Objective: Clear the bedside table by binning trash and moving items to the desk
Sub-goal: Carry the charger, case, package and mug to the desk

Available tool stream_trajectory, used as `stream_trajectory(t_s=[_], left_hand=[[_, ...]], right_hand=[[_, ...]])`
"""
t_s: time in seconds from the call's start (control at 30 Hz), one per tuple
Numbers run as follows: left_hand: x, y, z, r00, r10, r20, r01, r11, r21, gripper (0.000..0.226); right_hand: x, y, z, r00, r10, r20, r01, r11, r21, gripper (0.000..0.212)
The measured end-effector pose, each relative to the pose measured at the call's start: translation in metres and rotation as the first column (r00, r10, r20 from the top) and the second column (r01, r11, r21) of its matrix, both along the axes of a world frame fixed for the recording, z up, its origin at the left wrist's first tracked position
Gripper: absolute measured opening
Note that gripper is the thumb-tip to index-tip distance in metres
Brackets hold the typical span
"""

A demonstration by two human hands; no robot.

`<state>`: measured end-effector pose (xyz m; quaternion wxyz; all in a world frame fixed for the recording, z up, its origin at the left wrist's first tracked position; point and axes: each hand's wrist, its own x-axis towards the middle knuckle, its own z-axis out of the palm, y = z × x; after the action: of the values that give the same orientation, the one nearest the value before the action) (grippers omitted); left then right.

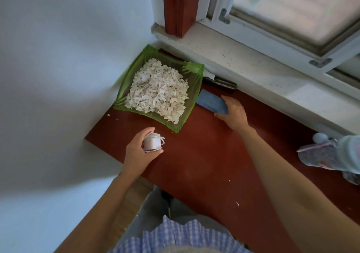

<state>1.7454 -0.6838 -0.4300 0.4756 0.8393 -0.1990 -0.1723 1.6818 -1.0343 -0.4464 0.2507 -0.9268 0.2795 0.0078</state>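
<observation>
Beneath the window, your reddish-brown desk fills the corner, its left edge against the pale wall and its far edge under the speckled white sill. A dark red post stands on the sill's left end, with the frosted window to its right.

Next in size is the green dish, square and ribbed, sitting at the far left of the desk near the wall. It is heaped with torn scraps of pale paper. A few stray crumbs lie on the desk beside it and nearer you.

At the right edge of the desk lies a patterned pouch with a pale pompom; it is blurred and partly cut off by the frame.

Your right hand reaches to the far side, just right of the dish. Its fingers and thumb curl round the near end of a blue flat case, which lies on the desk with its other end by the dish's corner.

Your left hand hovers over the desk's left edge, just in front of the dish. It grips a small white charger with its white cable wound round it, fingers wrapped behind and thumb below.
</observation>
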Motion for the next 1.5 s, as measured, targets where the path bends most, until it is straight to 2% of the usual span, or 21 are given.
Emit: stream_trajectory(t_s=[0.2,0.47,0.63,0.77,1.03,1.27,1.5], left_hand=[[-0.004,-0.002,0.0,0.998,-0.065,0.019,0.065,0.998,0.001,0.07],[-0.015,-0.008,0.004,0.981,-0.196,0.014,0.195,0.981,0.014,0.07],[-0.028,-0.032,0.004,0.949,-0.314,0.011,0.314,0.949,0.008,0.072],[-0.039,-0.062,0.003,0.925,-0.375,0.064,0.375,0.927,0.02,0.073],[-0.048,-0.121,-0.006,0.945,-0.302,0.123,0.301,0.953,0.022,0.071],[-0.024,-0.156,-0.02,0.953,-0.249,0.175,0.24,0.968,0.069,0.07],[-0.012,-0.167,-0.026,0.926,-0.291,0.241,0.268,0.956,0.123,0.066]], right_hand=[[-0.036,0.048,0.003,0.994,-0.09,0.054,0.095,0.988,-0.119,0.066],[-0.101,0.145,-0.012,0.979,-0.15,-0.138,0.136,0.985,-0.103,0.076],[-0.112,0.161,-0.019,0.945,-0.197,-0.259,0.177,0.979,-0.1,0.083],[-0.115,0.163,-0.024,0.945,-0.175,-0.278,0.157,0.984,-0.085,0.084],[-0.121,0.161,-0.029,0.959,-0.157,-0.236,0.138,0.986,-0.094,0.084],[-0.121,0.161,-0.029,0.962,-0.161,-0.219,0.143,0.985,-0.096,0.084],[-0.123,0.161,-0.031,0.963,-0.155,-0.22,0.137,0.986,-0.092,0.084]])
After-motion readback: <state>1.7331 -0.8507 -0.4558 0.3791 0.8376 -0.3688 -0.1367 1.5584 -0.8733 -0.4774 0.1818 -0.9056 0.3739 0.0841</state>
